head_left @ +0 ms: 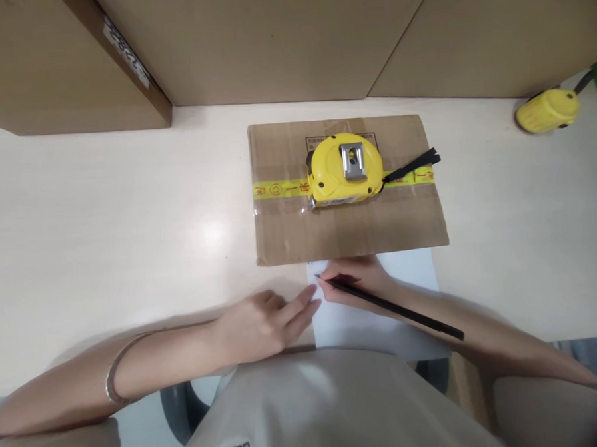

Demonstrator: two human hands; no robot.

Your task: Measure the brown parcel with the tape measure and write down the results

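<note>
My right hand (359, 279) grips a black pen (398, 308), its tip at the upper left of a white sheet of paper (334, 328). Small marks show near that corner, too tiny to read. Two outstretched fingers of my left hand (268, 322) rest at the paper's left edge, close to the pen tip. Just beyond the paper lies a flat cardboard box (284, 234) with a strip of yellow printed tape across it. On top of the box sits a yellow tape measure (328, 165), its metal belt clip facing up and a black wrist strap trailing right.
Large cardboard boxes (259, 45) line the back of the pale table (129, 246). Another one (60, 69) with a handwritten label stands at the back left. A second yellow tape measure (547, 110) is at the far right, near a green edge.
</note>
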